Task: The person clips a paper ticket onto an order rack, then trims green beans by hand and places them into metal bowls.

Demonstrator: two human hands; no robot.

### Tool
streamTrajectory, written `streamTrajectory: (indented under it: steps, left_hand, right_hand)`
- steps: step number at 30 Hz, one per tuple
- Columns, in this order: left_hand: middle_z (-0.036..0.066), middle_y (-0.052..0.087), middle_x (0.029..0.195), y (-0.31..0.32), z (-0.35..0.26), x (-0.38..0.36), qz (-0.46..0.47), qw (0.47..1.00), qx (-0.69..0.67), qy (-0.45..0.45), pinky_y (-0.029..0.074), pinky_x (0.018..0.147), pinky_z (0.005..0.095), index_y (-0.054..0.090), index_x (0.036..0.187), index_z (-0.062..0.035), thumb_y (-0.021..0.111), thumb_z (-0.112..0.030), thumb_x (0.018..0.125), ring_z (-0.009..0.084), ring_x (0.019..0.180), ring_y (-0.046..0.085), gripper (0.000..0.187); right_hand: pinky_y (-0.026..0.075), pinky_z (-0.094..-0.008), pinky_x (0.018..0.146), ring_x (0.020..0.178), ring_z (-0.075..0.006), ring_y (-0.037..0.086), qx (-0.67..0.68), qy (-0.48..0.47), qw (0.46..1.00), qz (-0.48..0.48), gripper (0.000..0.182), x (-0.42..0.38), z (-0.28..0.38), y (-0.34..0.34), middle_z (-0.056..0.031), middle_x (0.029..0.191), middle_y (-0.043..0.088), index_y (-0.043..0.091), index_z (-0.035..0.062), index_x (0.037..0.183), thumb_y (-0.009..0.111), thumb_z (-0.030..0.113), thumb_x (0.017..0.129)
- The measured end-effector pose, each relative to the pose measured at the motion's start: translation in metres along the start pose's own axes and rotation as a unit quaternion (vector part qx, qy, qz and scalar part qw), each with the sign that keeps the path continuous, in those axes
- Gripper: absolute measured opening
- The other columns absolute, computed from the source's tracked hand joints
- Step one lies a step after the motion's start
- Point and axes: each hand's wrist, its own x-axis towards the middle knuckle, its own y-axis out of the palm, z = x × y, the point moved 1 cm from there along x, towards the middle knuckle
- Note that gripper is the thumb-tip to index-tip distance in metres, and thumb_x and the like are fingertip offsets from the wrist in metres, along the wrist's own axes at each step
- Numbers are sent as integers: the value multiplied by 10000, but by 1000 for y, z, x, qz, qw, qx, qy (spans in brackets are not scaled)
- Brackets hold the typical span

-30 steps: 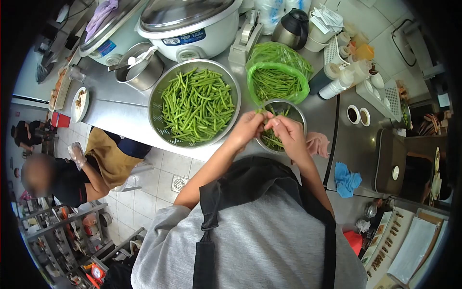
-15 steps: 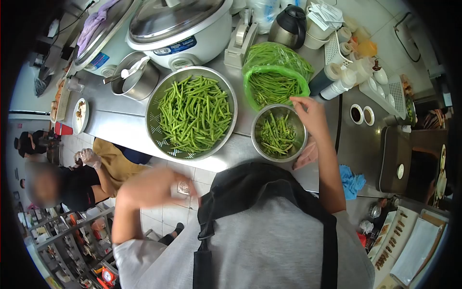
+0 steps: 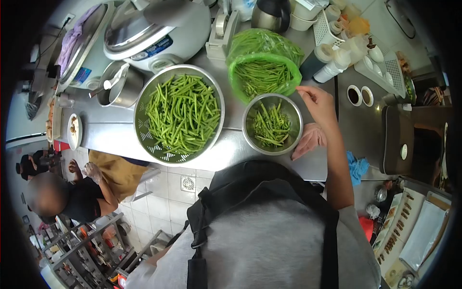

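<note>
My right hand (image 3: 317,103) hovers over the steel counter (image 3: 115,132), just right of the small steel bowl (image 3: 248,137) of cut bean pieces. Its fingertips sit by the rim of the green plastic bag (image 3: 262,72) of raw green beans. The fingers are curled together and I see no bean in them. A large steel colander (image 3: 140,113) heaped with trimmed green beans (image 3: 185,113) stands left of the small bowl. My left hand is out of sight, down at my left side behind my grey shirt and black apron.
A pink cloth (image 3: 310,140) lies beside the small bowl and a blue cloth (image 3: 357,168) at the counter's right edge. Behind stand a rice cooker (image 3: 154,33), a steel pot (image 3: 118,89), squeeze bottles (image 3: 332,67) and two sauce dishes (image 3: 354,95). Another person (image 3: 86,192) crouches below left.
Both hands were together over the small bowl; then my left hand dropped away to my left side and out of view. My right hand moved up right to the green bag's rim.
</note>
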Motion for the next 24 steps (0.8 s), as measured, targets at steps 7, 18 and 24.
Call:
streamTrajectory:
  steps: [7, 18, 24]
  left_hand:
    - [125, 704, 877, -4, -8, -2, -4, 1000, 0, 8, 503, 761, 359, 696, 971, -32, 694, -235, 781, 279, 830, 665, 278]
    - [125, 703, 871, -29, -25, 6, -4, 999, 32, 12, 502, 757, 360, 696, 964, -33, 696, -232, 777, 280, 827, 664, 273]
    - [125, 703, 868, -58, -68, 25, -25, 997, 46, 56, 502, 755, 361, 697, 959, -33, 697, -230, 774, 280, 825, 663, 271]
  right_hand:
    - [478, -269, 631, 651, -125, 595, 20, -5, 1000, 9, 192, -4, 1, -3, -93, 803, 693, 714, 81, 1049, 637, 126, 878]
    - [440, -223, 611, 682, -66, 571, 31, -14, 999, 10, 190, 8, 17, -5, -30, 806, 680, 710, 50, 1060, 629, 128, 906]
    - [440, -233, 600, 657, -65, 549, 29, -32, 996, 75, 207, 37, 28, 3, -35, 752, 656, 700, 44, 1070, 628, 142, 902]
